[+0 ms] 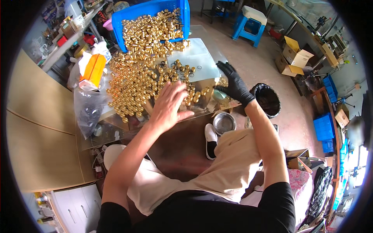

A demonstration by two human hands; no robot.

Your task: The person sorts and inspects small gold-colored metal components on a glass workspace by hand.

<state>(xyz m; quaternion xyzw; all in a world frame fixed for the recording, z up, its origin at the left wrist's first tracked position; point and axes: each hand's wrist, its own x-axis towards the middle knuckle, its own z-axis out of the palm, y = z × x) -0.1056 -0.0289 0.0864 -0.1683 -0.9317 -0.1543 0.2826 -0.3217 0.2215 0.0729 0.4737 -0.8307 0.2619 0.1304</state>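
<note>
Gold-coloured pieces (134, 87) in and nearside of blue bin (186, 19), my bare left hand (169, 104) nearside of bin too, fingers spread, released, my gloved right hand (236, 84) nearside-right of bin, fingers extended, released.

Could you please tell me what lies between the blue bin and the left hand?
The head view shows small gold-coloured parts and some thin black rings there.

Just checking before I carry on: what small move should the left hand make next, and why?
Probably lower the left hand to the loose brass pieces beside it and take one. Its fingers are spread and nothing shows in its grasp, while the gloved right hand is farther right.
</note>
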